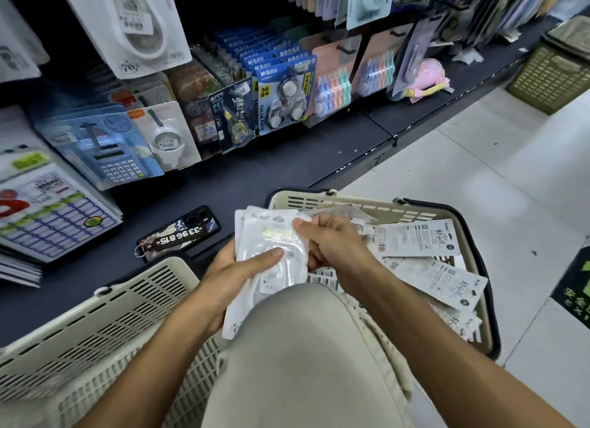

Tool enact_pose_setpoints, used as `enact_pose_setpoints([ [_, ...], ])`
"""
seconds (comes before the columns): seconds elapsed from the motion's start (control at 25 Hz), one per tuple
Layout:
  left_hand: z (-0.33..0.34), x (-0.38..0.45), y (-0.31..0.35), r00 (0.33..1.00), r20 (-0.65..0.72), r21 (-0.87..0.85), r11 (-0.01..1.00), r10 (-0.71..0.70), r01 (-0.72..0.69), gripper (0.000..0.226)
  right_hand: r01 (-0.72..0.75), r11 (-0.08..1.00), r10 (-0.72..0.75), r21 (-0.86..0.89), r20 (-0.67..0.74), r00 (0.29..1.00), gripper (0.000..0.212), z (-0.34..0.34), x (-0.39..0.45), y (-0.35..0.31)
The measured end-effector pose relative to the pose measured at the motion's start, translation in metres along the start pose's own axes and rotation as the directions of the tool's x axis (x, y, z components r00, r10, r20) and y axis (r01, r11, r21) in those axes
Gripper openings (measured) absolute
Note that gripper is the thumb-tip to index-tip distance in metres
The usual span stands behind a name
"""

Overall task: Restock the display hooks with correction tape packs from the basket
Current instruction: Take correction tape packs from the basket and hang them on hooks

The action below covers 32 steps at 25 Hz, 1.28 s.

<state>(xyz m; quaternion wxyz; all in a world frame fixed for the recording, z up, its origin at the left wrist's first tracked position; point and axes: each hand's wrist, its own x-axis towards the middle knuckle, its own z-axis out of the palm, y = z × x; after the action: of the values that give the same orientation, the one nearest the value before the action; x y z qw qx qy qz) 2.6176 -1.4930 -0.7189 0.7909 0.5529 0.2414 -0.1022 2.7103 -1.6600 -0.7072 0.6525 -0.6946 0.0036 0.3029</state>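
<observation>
Both hands hold a stack of white plastic correction tape packs over a knee.

The left hand (234,276) grasps the stack of white plastic correction tape packs (271,261) from the left, thumb across its front; the right hand (332,245) pinches its upper right edge. More packs lie loose in the cream slotted plastic basket (367,205) just right. A black phone (180,233) lies on the dark shelf (287,162) beyond.

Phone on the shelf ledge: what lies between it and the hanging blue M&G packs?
Head view: only bare dark shelf ledge separates the phone from the M&G packs.
</observation>
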Motion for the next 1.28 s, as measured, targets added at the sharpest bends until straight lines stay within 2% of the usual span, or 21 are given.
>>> enact_pose_setpoints([
  [0.08,-0.004,0.0,-0.005,0.999,-0.043,0.02,1.0,-0.002,0.002,0.063,0.068,0.994,-0.071,-0.091,-0.023,0.997,0.014,-0.018,-0.001,0.017],
  [0.12,-0.006,-0.001,-0.005,0.997,-0.071,0.022,1.0,0.006,-0.004,0.061,0.12,0.947,-0.135,-0.297,-0.028,0.99,0.014,-0.036,-0.001,0.028],
  [0.16,-0.009,-0.002,-0.005,0.995,-0.101,0.028,0.999,0.021,-0.018,0.056,0.152,0.773,-0.18,-0.616,0.018,0.984,0.03,-0.06,0.0,0.042],
  [0.2,-0.01,-0.002,-0.004,0.991,-0.126,0.035,0.999,0.034,-0.03,0.047,0.166,0.479,-0.13,-0.862,0.117,0.985,0.047,-0.084,-0.001,0.058],
  [0.24,-0.012,-0.002,-0.003,0.989,-0.141,0.042,0.998,0.052,-0.046,0.04,0.178,0.202,-0.002,-0.963,0.181,0.983,0.062,-0.104,-0.006,0.074],
  [0.28,-0.012,-0.002,-0.002,0.987,-0.148,0.051,0.997,0.064,-0.057,0.038,0.196,0.013,0.11,-0.981,0.196,0.974,0.073,-0.119,-0.011,0.089],
  [0.32,-0.011,0.0,-0.003,0.986,-0.15,0.053,0.996,0.073,-0.065,0.038,0.205,-0.071,0.149,-0.976,0.193,0.97,0.076,-0.131,-0.017,0.098],
  [0.36,-0.008,0.001,-0.004,0.985,-0.155,0.046,0.997,0.072,-0.066,0.039,0.215,-0.067,0.082,-0.974,0.209,0.974,0.072,-0.139,-0.021,0.105],
  [0.4,-0.006,0.002,-0.005,0.983,-0.165,0.037,0.997,0.077,-0.072,0.039,0.236,0.001,-0.06,-0.972,0.235,0.97,0.062,-0.145,-0.022,0.106],
  [0.48,-0.003,0.005,-0.008,0.975,-0.203,0.027,0.996,0.089,-0.085,0.039,0.279,0.238,-0.4,-0.93,0.167,0.901,0.032,-0.149,-0.023,0.088],
  [0.52,-0.002,0.007,-0.008,0.97,-0.224,0.024,0.996,0.095,-0.092,0.038,0.291,0.372,-0.49,-0.881,0.08,0.868,0.024,-0.15,-0.023,0.071],
  [0.6,-0.002,0.01,-0.009,0.963,-0.249,0.004,0.995,0.098,-0.101,0.038,0.316,0.712,-0.487,-0.627,-0.115,0.866,0.009,-0.143,-0.025,0.028],
  [0.68,-0.003,0.014,-0.009,0.97,-0.226,0.012,0.996,0.091,-0.091,0.039,0.322,0.904,-0.364,-0.281,-0.112,0.925,0.018,-0.127,-0.025,-0.01],
  [0.76,0.002,0.015,-0.005,0.987,-0.147,0.056,0.996,0.073,-0.065,0.046,0.23,0.967,-0.231,-0.111,0.009,0.973,0.016,-0.103,-0.022,-0.035],
  [0.88,0.011,0.017,-0.002,0.997,-0.065,0.059,0.997,0.044,-0.04,0.048,0.142,0.975,-0.118,-0.173,0.14,0.983,0.012,-0.061,-0.016,-0.044],
  [0.96,0.014,0.014,0.005,1.0,-0.006,-0.087,0.996,-0.027,0.027,0.035,0.11,0.976,-0.087,-0.186,0.129,0.988,0.005,-0.039,-0.012,-0.038],
  [1.0,0.015,0.011,0.008,0.996,0.059,-0.164,0.983,-0.068,0.077,0.041,0.116,0.98,-0.102,-0.16,0.096,0.99,0.005,-0.03,-0.009,-0.032],
  [1.08,0.022,0.005,0.011,0.985,0.152,-0.14,0.984,-0.086,0.107,0.045,0.132,0.988,-0.13,-0.078,0.033,0.991,0.004,-0.017,-0.004,-0.022],
  [1.2,0.031,-0.004,0.009,0.996,0.08,-0.003,0.999,-0.037,0.037,0.057,0.09,0.995,-0.094,0.048,0.082,0.992,0.012,-0.029,-0.006,-0.008],
  [1.24,0.032,-0.004,0.009,0.998,0.057,0.001,0.999,-0.039,0.039,0.057,0.072,0.997,-0.074,0.034,0.077,0.994,0.012,-0.045,-0.008,-0.002],
  [1.28,0.03,-0.004,0.009,0.999,0.031,0.0,0.999,-0.041,0.041,0.056,0.081,0.991,-0.077,-0.105,0.042,0.996,0.01,-0.067,-0.011,0.006],
])
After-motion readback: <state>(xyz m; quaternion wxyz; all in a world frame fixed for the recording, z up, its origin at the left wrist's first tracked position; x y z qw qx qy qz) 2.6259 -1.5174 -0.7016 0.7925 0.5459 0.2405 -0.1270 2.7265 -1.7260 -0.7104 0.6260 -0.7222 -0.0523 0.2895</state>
